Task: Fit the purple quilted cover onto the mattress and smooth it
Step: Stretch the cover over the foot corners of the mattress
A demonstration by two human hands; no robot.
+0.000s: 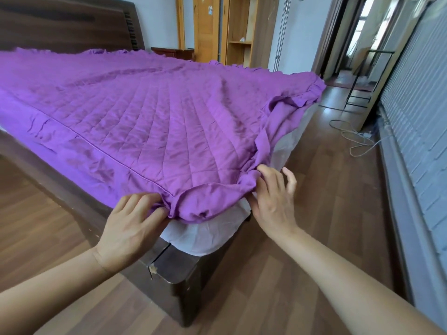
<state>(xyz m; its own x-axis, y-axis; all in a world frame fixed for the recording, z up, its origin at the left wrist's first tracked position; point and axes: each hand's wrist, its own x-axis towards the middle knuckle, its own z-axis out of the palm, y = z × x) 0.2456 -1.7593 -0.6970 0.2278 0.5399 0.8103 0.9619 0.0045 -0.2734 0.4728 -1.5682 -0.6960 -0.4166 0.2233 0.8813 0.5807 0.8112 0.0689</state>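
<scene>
Bedmaking, mid-step: the purple quilted cover [150, 112] lies spread over the top of the mattress [205, 240], its ruffled edge reaching the far side below the headboard [67, 22]. At the mattress's near corner the skirt is bunched rather than drawn down, and white mattress shows beneath it. I hold the cover on both sides of that corner, likely so the seam can be seated on the edge before the skirt is pulled down.

My left hand [130, 226] sits just left of the corner, fingers curled into the skirt fabric and gripping it. My right hand [273, 201] is just right of the corner, forefinger and thumb pinching the gathered folds, the other fingers loose and spread.

Along the mattress's left side the skirt already hangs flat. Along its right side the skirt is flipped up onto the quilting, leaving the white flank bare as far as the far corner; I judge that edge is the work left.

Below the mattress, the dark bed frame [179, 281] juts out with a chipped corner. Right of it runs a strip of wooden floor [302, 238], open for walking that side, with a pale cable [355, 141] looped near the brick-patterned wall [416, 117].
</scene>
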